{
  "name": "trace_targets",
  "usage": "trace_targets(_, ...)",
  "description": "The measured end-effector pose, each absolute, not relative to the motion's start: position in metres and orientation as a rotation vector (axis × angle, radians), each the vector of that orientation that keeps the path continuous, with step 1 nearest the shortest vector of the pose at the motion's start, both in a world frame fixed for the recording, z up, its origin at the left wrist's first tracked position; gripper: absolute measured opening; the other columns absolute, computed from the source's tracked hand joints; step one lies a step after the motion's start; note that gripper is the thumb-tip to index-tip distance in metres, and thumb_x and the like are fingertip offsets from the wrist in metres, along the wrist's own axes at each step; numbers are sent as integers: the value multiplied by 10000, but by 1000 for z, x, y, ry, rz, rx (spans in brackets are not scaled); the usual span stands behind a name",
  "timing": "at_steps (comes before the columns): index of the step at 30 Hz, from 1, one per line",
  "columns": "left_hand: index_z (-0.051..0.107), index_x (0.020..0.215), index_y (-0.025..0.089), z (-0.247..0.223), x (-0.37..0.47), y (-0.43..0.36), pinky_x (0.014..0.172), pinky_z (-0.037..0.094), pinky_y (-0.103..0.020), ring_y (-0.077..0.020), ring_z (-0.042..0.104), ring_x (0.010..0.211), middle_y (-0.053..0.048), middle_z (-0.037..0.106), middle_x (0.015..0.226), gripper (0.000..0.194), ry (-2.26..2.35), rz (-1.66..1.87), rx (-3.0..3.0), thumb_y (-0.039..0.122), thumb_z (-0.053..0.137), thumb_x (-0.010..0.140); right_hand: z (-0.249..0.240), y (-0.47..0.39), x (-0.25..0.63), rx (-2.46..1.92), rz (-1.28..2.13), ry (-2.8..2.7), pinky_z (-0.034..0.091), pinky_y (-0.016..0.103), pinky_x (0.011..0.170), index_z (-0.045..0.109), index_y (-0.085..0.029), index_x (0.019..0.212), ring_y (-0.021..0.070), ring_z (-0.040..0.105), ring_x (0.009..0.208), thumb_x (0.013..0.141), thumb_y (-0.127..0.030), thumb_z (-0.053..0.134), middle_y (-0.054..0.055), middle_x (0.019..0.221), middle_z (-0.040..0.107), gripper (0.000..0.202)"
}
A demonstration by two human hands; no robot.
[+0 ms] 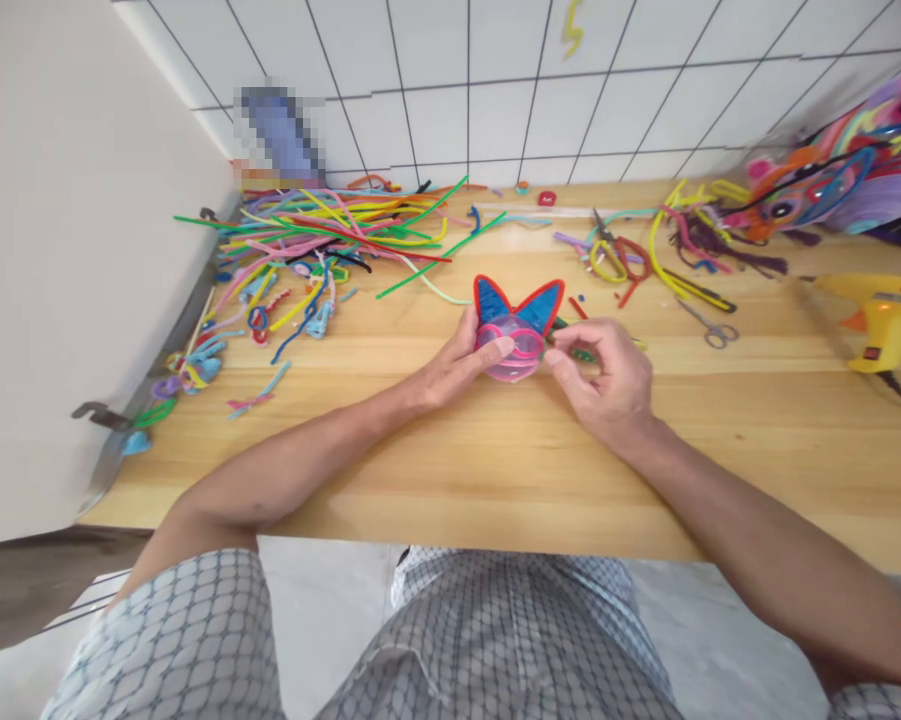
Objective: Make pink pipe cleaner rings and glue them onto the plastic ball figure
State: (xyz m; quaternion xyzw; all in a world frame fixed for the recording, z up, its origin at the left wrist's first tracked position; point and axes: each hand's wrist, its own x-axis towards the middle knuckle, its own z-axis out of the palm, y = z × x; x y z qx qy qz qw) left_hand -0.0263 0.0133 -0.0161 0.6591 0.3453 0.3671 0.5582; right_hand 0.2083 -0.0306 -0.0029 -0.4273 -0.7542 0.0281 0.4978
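Observation:
My left hand [454, 368] is closed around the left side of a clear, pinkish round craft piece [513, 372], its thumb lying across the front. Pink rings like a pair of glasses show on that piece, and two blue ears [541, 302] edged in red pipe cleaner rise from its top. At the piece's right edge is my right hand [609, 388], thumb and forefinger brought together in a pinch. Whatever those fingertips hold is too small to make out. Behind the right fingers, a dark green bit [583, 355] is partly hidden.
Loose pipe cleaners [345, 225] lie heaped at the back left, with small twisted pieces [195, 365] nearer the left edge. Scissors with red and yellow handles [631, 262], small grey scissors [716, 335] and a yellow glue gun [889, 315] lie rightward. Colourful figures [862, 170] stand back right.

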Motion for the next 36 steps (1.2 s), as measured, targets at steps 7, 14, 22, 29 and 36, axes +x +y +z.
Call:
trace_targets(7, 355, 1684, 281, -19, -24, 16, 1256, 482, -588, -343, 586, 1467, -157, 592, 1611, 905, 774, 848, 1461, 751, 658, 972, -5, -26, 209, -1040, 161, -1819, 617, 359, 747, 744, -254, 1008, 200, 734, 772, 1011, -262, 714, 18, 864, 781, 31)
trace_targets(14, 369, 1667, 290, -19, -26, 16, 1266, 466, -567, -345, 561, 1495, -145, 587, 1595, 882, 761, 836, 1519, 764, 644, 977, -7, -27, 206, -1067, 222, -1801, 626, 375, 745, 771, -253, 967, 214, 766, 769, 993, -258, 729, 24, 862, 822, 50)
trace_targets(22, 416, 1598, 274, -18, -28, 15, 1264, 498, -530, -333, 579, 1429, -117, 628, 1492, 838, 824, 826, 1568, 748, 675, 957, -7, -27, 206, -1049, 236, -1786, 626, 360, 723, 771, -251, 942, 207, 771, 750, 987, -245, 732, 19, 854, 827, 60)
trace_targets(29, 361, 1625, 285, -21, -30, 16, 1257, 504, -522, -331, 581, 1438, -122, 624, 1536, 839, 834, 801, 1606, 757, 626, 984, -9, -27, 206, -1069, 231, -1783, 635, 366, 720, 769, -259, 929, 210, 777, 758, 994, -281, 734, 16, 854, 831, 77)
trace_targets(36, 390, 1604, 268, -16, -28, 16, 1272, 495, -535, -342, 582, 1443, -132, 624, 1526, 865, 842, 814, 1598, 776, 657, 956, -10, -27, 206, -1048, 202, -1800, 620, 355, 715, 759, -251, 947, 202, 767, 753, 1001, -251, 735, 15, 852, 821, 59)
